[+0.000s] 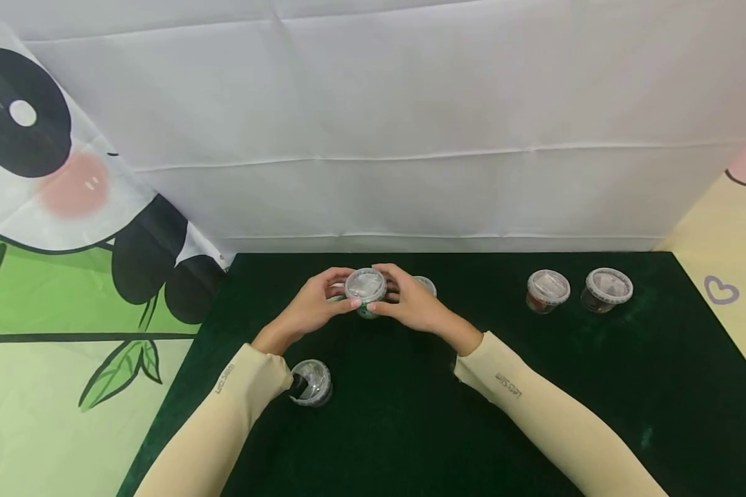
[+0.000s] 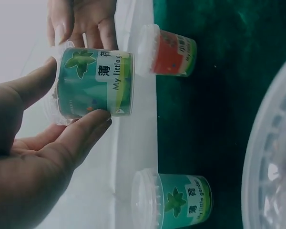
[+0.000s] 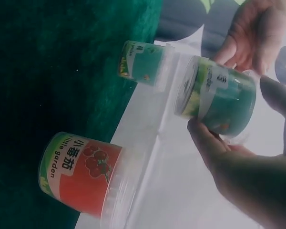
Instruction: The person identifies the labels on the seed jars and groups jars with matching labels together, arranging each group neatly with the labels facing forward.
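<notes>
Between my two hands is a small clear plastic cup with a green label and a clear lid, raised above the dark green table. My left hand grips it from the left, thumb by the lid and fingers along the side in the left wrist view. From the other side my right hand holds it, fingertips on the label. Behind the right hand stands a red-labelled cup, partly hidden in the head view. Another green-labelled cup is behind the left hand's fingers.
Beside the left sleeve a lidded cup stands on the table. Two more lidded cups, one left of the other, are at the back right. A white cloth wall rises behind the table's far edge.
</notes>
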Tool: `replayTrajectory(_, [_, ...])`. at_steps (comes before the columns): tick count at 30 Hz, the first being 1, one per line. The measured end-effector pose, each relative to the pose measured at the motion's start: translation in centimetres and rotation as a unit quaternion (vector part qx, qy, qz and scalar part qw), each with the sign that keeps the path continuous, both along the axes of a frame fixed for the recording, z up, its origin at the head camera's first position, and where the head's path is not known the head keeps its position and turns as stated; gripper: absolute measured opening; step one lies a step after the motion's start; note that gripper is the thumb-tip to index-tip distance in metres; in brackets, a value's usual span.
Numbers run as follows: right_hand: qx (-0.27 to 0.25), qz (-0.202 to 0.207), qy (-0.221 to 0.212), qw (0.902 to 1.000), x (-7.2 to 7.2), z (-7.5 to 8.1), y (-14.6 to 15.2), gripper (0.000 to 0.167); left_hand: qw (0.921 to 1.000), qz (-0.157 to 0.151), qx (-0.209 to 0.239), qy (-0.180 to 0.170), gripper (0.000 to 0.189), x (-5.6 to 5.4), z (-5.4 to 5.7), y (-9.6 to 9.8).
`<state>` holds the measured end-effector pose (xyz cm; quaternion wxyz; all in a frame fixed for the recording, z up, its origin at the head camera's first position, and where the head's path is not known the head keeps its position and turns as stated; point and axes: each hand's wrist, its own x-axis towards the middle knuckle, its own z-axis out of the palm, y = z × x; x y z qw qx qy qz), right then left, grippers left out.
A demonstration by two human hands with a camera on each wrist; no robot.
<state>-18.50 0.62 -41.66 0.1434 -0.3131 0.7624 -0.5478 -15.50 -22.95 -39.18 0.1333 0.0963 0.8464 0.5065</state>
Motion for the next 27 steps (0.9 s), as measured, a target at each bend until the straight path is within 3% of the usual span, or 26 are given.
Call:
replayTrajectory(5, [0.046, -0.015, 0.019, 0.9986, -0.6, -0.1, -1.1, 0.073, 0.9999, -0.004, -0.011, -0.003, 0.062, -0.6, -0.2, -0.3])
replayTrajectory(14, [0.117, -0.04, 0.047, 0.9912, -1.6, 0.6, -2.7, 0.076, 0.9968, -0.02, -0.071, 0.03, 0.064, -2.1, -0.2, -0.8])
replayTrajectory(27, [0.178, -0.038, 0.019, 0.9831, -2.9, 0.2, -3.9, 0.08, 0.9829, -0.053, -0.166, 0.059, 0.064, -3.5, -0.4, -0.7])
